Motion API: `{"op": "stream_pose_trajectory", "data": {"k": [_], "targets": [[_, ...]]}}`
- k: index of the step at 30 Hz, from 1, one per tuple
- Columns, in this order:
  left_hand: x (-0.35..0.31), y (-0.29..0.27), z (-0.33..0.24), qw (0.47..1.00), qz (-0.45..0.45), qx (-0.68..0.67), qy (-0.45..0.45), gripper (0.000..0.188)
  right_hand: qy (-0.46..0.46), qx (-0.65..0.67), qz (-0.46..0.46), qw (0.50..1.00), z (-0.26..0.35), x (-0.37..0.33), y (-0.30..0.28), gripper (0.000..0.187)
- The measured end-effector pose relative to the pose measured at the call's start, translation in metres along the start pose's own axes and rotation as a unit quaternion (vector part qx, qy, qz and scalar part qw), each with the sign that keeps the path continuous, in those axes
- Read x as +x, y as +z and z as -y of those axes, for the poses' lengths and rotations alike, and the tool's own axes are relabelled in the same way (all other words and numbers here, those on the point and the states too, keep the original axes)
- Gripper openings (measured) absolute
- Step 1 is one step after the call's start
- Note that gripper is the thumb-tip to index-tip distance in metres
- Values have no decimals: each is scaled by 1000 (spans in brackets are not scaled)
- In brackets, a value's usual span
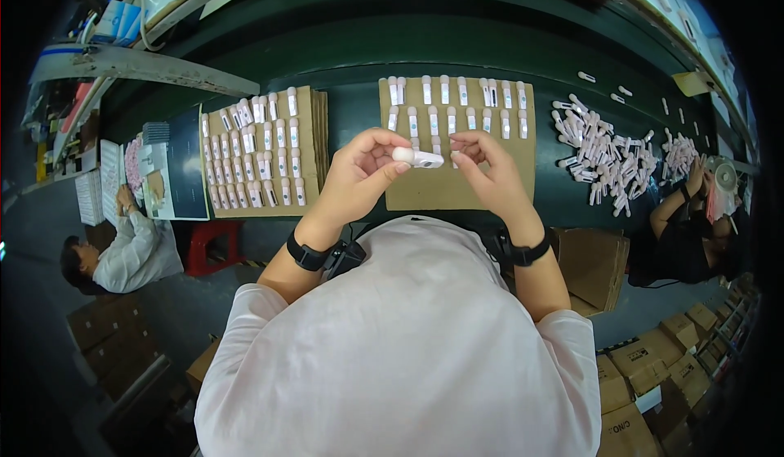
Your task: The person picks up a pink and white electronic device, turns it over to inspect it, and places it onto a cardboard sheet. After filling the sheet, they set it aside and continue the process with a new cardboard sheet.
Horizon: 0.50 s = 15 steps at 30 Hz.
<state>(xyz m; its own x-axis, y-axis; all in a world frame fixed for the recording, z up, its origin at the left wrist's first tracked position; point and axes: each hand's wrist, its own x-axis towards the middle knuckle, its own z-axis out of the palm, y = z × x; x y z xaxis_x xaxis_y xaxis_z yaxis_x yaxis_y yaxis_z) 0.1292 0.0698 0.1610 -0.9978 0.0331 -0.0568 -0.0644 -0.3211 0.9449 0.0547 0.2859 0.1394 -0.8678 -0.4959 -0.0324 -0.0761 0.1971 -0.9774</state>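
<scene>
Over the middle cardboard sheet (pixel 457 191), my left hand (pixel 359 175) pinches a small pale pink wand (pixel 425 160) by its round head between thumb and fingers. The wand lies sideways, its flat end pointing right. Just past that end is my right hand (pixel 490 175), fingers curled and the thumb a little apart from them; I see nothing held there. On the sheet beyond my hands, similar wands (pixel 445 89) stand in rows, round heads away from me. My hands partly cover a nearer row.
To the left, a stack of cardboard sheets (pixel 317 142) carries several rows of wands. Loose wands lie in a heap (pixel 608 151) at right on the green table (pixel 351 28). A person (pixel 131 249) works at far left, another (pixel 682 232) at far right. Cartons (pixel 645 359) stand behind right.
</scene>
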Motion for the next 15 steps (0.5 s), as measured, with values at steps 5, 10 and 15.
{"op": "stream_pose_trajectory", "data": {"k": [5,10,15], "targets": [[5,18,-8,998,41,-16,40,26,-114,-4,-5,993,48,-16,-4,29],[4,30,-15,990,41,84,109,24,-130,-47,-23,990,53,-23,-9,25],[-3,37,-16,974,3,200,105,22,-193,-76,-33,978,52,-26,-13,25]]}}
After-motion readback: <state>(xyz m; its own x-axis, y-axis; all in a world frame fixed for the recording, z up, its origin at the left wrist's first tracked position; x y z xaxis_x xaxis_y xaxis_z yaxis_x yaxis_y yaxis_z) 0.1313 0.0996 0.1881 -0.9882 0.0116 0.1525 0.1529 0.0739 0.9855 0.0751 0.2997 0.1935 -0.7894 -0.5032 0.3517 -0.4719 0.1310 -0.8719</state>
